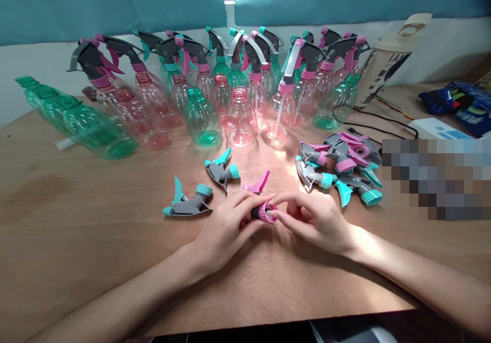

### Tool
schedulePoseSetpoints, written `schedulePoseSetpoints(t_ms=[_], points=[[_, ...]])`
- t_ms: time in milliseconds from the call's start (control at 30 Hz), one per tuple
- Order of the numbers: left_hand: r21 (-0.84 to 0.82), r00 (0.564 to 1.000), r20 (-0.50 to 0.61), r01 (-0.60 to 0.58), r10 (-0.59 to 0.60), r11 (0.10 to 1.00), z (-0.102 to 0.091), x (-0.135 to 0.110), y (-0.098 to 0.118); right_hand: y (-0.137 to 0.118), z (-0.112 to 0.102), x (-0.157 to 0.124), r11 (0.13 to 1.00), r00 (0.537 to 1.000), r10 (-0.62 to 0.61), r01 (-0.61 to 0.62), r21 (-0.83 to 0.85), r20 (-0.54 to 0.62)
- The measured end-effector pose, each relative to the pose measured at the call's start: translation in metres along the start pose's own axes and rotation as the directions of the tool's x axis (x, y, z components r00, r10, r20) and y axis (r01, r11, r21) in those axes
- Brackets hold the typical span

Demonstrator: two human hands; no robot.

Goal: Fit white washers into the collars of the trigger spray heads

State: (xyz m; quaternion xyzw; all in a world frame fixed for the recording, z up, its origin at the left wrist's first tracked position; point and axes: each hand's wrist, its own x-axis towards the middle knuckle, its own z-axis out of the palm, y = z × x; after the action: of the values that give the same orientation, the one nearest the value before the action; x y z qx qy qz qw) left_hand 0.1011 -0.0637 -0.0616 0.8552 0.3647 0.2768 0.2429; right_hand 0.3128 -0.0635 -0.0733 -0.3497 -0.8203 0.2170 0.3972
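Observation:
My left hand [226, 228] and my right hand [312, 220] meet at the middle of the wooden table [76, 230], both closed around a pink-and-grey spray trigger head [261, 199]. Its pink screw collar faces me between the fingertips, and the pink lever sticks up behind. Two teal-and-grey trigger heads [187, 202] [221, 169] lie loose just left of my hands. To the right of my hands lies a pile of several more trigger heads [339, 166], pink and teal.
Several clear pink and green bottles [240, 118] stand along the back, some capped with trigger heads; green bottles [76, 123] lie at the left. A paper cup [387, 61], cables, a white power strip [437, 128] and a blue packet [460, 102] sit at the right.

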Motion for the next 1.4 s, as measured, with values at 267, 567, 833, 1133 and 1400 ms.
schedulePoseSetpoints(t_ms=[267,567,833,1133,1400], points=[[0.007,1.000,-0.006,-0.018,0.018,1.000,-0.001,-0.001,0.000,0.000,-0.005,0.002,0.998,0.996,-0.015,0.009,0.064,0.084],[0.001,1.000,0.010,-0.025,0.025,1.000,-0.002,0.001,0.002,-0.002,0.002,0.002,0.991,0.978,0.085,-0.103,0.088,0.188],[0.049,0.998,-0.061,0.024,-0.021,0.999,-0.003,0.001,-0.001,0.008,-0.002,-0.001,0.986,0.995,0.101,-0.101,0.135,0.007],[0.226,0.936,-0.351,0.070,0.015,0.972,-0.022,0.023,0.008,0.011,-0.002,0.002,0.956,0.963,0.256,-0.265,0.129,0.078],[0.375,0.910,-0.254,-0.218,0.327,0.901,-0.011,0.091,0.050,0.005,-0.008,0.009,0.960,0.956,0.278,-0.276,-0.042,0.087]])
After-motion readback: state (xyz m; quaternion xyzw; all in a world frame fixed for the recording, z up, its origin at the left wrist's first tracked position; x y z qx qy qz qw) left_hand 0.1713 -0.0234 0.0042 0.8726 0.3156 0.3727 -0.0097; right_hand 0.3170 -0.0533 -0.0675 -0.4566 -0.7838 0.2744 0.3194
